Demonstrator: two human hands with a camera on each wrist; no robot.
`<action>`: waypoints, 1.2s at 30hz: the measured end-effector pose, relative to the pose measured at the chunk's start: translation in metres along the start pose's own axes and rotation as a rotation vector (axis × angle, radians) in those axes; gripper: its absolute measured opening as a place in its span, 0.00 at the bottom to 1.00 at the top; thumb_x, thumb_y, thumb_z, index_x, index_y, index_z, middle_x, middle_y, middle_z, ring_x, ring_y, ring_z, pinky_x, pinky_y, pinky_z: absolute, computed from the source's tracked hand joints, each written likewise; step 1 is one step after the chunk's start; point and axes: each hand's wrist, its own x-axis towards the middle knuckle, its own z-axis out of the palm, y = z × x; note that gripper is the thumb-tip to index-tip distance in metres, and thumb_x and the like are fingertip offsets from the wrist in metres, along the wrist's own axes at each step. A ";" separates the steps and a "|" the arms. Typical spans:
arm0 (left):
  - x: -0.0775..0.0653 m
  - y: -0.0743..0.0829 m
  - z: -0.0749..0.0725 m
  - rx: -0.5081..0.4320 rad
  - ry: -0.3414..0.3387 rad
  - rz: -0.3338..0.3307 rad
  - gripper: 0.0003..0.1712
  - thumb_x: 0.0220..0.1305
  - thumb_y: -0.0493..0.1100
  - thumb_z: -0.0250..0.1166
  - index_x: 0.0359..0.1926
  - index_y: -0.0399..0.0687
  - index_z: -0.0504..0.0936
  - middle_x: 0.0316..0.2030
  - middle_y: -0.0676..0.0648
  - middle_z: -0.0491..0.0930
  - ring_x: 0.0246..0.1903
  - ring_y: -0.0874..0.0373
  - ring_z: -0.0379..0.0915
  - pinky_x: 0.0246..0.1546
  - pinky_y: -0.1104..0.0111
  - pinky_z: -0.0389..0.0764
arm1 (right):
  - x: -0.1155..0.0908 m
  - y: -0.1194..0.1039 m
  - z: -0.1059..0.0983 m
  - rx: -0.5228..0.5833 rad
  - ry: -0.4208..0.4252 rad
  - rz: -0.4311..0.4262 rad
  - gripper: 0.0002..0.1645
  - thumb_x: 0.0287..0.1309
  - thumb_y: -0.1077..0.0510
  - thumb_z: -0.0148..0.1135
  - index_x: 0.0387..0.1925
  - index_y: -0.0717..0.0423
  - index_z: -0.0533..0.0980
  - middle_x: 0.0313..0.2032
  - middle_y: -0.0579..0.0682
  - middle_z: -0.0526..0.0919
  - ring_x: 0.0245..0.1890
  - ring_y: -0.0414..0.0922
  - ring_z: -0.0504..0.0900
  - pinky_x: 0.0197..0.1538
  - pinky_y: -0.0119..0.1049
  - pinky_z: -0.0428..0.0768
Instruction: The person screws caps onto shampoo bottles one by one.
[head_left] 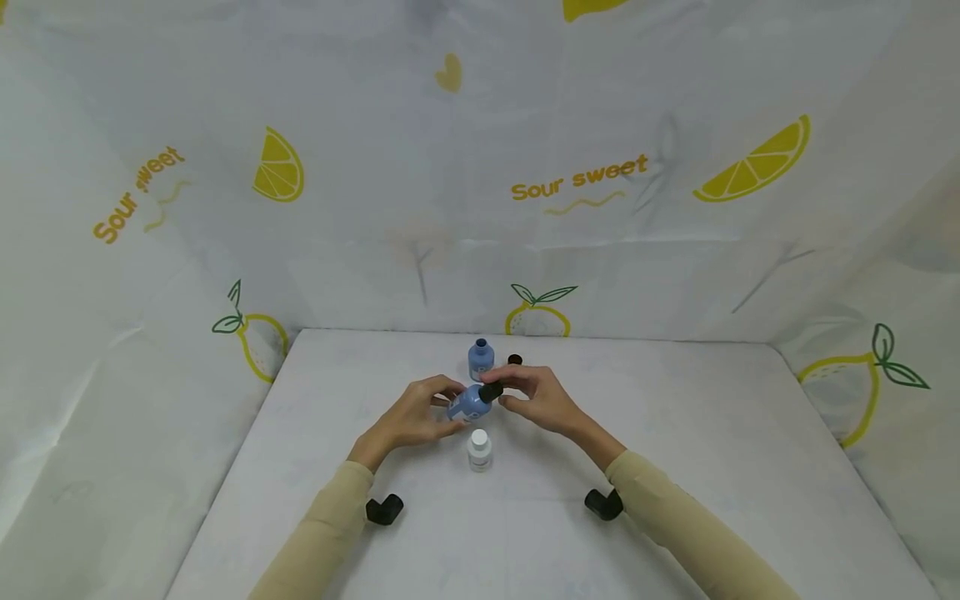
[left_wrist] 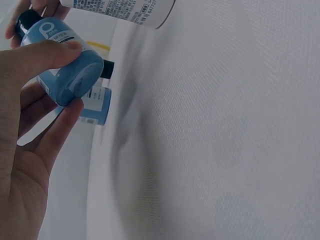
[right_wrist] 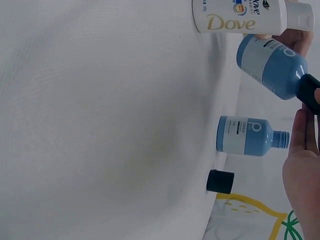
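Observation:
My left hand (head_left: 416, 414) grips a blue bottle (head_left: 470, 403) with a white label, tilted and lifted off the table, thumb on one side and fingers on the other. At the bottle's neck is a black cap (right_wrist: 309, 93), which my right hand (head_left: 543, 400) pinches between thumb and fingers. Just behind stands a second blue bottle (right_wrist: 246, 136), upright, its threaded neck uncovered. A loose black cap (right_wrist: 220, 181) sits on the table to the right of that bottle. In front of the held bottle, a white Dove bottle (head_left: 479, 451) stands upright with its white cap on.
A white cloth covers the table (head_left: 697, 467). Behind it hangs a pale curtain (head_left: 480, 200) printed with lemons and lettering. One black angled piece (head_left: 385, 510) shows beside the left sleeve, and another black angled piece (head_left: 603, 504) beside the right sleeve.

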 end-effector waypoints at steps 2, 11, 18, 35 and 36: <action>0.000 0.000 -0.001 -0.001 0.002 0.002 0.30 0.60 0.39 0.81 0.62 0.39 0.83 0.57 0.42 0.87 0.56 0.47 0.88 0.60 0.65 0.92 | 0.001 0.000 0.000 -0.009 0.008 0.010 0.24 0.66 0.76 0.65 0.62 0.67 0.82 0.60 0.65 0.87 0.63 0.57 0.87 0.72 0.26 0.81; 0.001 0.000 -0.002 0.009 0.004 -0.007 0.29 0.60 0.39 0.81 0.62 0.39 0.83 0.57 0.42 0.87 0.56 0.48 0.88 0.61 0.63 0.92 | 0.002 -0.002 0.001 -0.072 0.053 0.061 0.23 0.66 0.67 0.73 0.62 0.65 0.83 0.57 0.60 0.89 0.58 0.58 0.88 0.73 0.45 0.85; 0.001 0.000 -0.002 -0.001 0.007 0.002 0.29 0.60 0.38 0.81 0.62 0.38 0.83 0.57 0.41 0.87 0.56 0.47 0.88 0.60 0.62 0.92 | 0.002 -0.005 0.002 -0.068 0.091 0.111 0.23 0.66 0.65 0.75 0.60 0.68 0.83 0.54 0.60 0.90 0.54 0.51 0.90 0.69 0.44 0.87; 0.000 0.002 0.002 -0.012 0.018 0.007 0.30 0.59 0.37 0.81 0.61 0.39 0.83 0.57 0.41 0.87 0.56 0.47 0.88 0.60 0.63 0.92 | 0.005 -0.003 0.010 -0.091 0.199 0.195 0.13 0.64 0.59 0.78 0.45 0.60 0.83 0.40 0.55 0.85 0.40 0.40 0.84 0.47 0.25 0.85; 0.000 0.002 0.002 -0.011 0.019 0.008 0.30 0.59 0.37 0.81 0.61 0.39 0.83 0.57 0.41 0.87 0.56 0.47 0.88 0.60 0.63 0.92 | 0.005 -0.003 0.010 -0.092 0.200 0.195 0.13 0.64 0.59 0.78 0.44 0.60 0.83 0.39 0.55 0.84 0.39 0.40 0.84 0.47 0.26 0.85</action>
